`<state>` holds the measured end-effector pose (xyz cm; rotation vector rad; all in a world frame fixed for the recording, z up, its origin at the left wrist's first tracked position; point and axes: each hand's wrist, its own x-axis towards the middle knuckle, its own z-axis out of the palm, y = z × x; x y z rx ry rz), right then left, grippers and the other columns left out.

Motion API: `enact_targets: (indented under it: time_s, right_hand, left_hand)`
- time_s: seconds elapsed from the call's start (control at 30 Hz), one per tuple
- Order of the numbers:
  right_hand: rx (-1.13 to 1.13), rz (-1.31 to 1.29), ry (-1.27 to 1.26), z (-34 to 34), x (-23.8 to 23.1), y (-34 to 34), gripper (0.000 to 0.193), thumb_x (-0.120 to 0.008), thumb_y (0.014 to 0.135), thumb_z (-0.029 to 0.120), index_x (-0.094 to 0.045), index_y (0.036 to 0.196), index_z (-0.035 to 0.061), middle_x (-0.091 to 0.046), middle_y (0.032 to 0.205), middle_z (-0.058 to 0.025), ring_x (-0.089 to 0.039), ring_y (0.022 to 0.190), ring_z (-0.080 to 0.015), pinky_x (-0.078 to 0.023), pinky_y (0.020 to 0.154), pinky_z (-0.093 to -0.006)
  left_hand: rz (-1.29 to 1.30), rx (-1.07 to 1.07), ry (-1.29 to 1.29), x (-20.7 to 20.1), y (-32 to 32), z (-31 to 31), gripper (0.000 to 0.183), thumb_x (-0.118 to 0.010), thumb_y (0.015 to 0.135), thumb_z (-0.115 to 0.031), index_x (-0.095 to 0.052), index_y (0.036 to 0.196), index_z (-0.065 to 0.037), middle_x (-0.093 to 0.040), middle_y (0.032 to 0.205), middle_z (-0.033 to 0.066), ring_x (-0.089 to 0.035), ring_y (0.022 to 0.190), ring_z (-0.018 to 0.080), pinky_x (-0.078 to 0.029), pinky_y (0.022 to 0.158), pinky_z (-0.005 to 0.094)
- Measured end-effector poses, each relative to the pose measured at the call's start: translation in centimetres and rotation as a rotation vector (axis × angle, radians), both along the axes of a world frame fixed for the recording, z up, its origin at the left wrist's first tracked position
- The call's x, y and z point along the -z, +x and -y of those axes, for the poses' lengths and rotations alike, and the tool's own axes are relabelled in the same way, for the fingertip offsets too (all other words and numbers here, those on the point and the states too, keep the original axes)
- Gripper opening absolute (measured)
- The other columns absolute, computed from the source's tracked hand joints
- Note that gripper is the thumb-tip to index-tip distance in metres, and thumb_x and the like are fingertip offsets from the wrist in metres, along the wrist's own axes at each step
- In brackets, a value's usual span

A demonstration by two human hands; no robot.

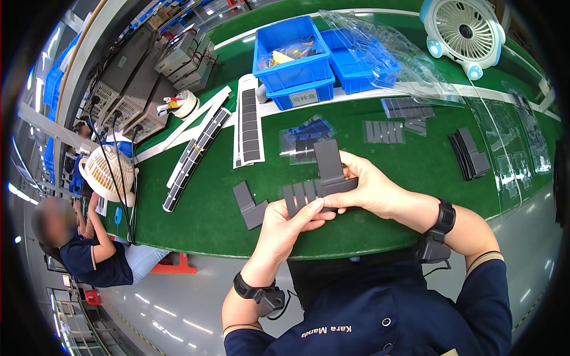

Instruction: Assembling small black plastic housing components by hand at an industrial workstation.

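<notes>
Over the near part of the green table, my right hand is closed around a dark grey L-shaped piece, its fingers behind and its thumb in front. My left hand pinches a sheet with dark strips between thumb and fingers. The strips overlap the lower part of the L-shaped piece, and both thumbs meet near there. Whether the sheet is stuck to the piece cannot be made out. A second L-shaped piece lies on the table just left of my left hand.
Stacked L-shaped pieces lie at right. Striped sheets and film pieces lie ahead. Blue bins, clear plastic bags and a white fan stand behind. Long black-panelled strips lie left; a co-worker sits far left.
</notes>
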<state>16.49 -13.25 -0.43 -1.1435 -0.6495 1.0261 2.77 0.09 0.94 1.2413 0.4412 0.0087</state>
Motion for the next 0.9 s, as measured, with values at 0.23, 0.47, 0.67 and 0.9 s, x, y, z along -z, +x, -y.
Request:
enact_targets:
  time_s: [0.23,0.47,0.67,0.9]
  right_hand:
    - [0.044,0.199,-0.004,0.0,-0.5,-0.5,0.049,-0.072,0.07,-0.001,-0.048,0.112,0.0029,-0.061,0.097,-0.006,-0.06,0.087,-0.011,-0.049,0.081,-0.0286]
    - [-0.03,0.111,0.012,-0.1,0.8,-0.1,0.043,-0.071,0.074,-0.002,-0.05,0.111,0.005,-0.063,0.095,-0.0037,-0.059,0.084,-0.0078,-0.049,0.074,-0.023]
    - [-0.056,-0.081,-0.031,-0.1,0.2,0.1,0.04,-0.072,0.076,0.005,-0.051,0.109,0.0065,-0.063,0.088,-0.0032,-0.058,0.078,-0.0059,-0.048,0.065,-0.0192]
    - [0.019,-0.069,-0.087,-0.2,0.1,0.3,0.038,-0.07,0.079,0.009,-0.05,0.112,0.009,-0.063,0.088,0.0011,-0.057,0.078,-0.0044,-0.048,0.064,-0.0202]
  left_hand:
    - [0.183,-0.223,0.393,0.7,0.2,-0.1,0.015,-0.066,0.084,-0.012,-0.066,0.084,0.002,-0.066,0.071,0.0052,-0.062,0.067,0.0078,-0.049,0.061,0.0211]
    - [0.159,-0.266,0.806,0.8,0.1,-0.4,0.011,-0.066,0.08,-0.009,-0.066,0.078,0.002,-0.065,0.064,0.0043,-0.061,0.061,0.0055,-0.047,0.055,0.0208]
    - [0.09,-0.212,0.667,0.5,0.1,-1.7,0.014,-0.065,0.08,-0.008,-0.066,0.091,0.001,-0.065,0.065,0.0057,-0.062,0.061,0.0085,-0.048,0.057,0.0236]
    - [0.267,-0.443,1.781,-1.6,0.1,-1.5,0.034,-0.053,0.087,-0.002,-0.052,0.12,-0.003,-0.061,0.085,0.0083,-0.058,0.079,0.0158,-0.046,0.073,0.0317]
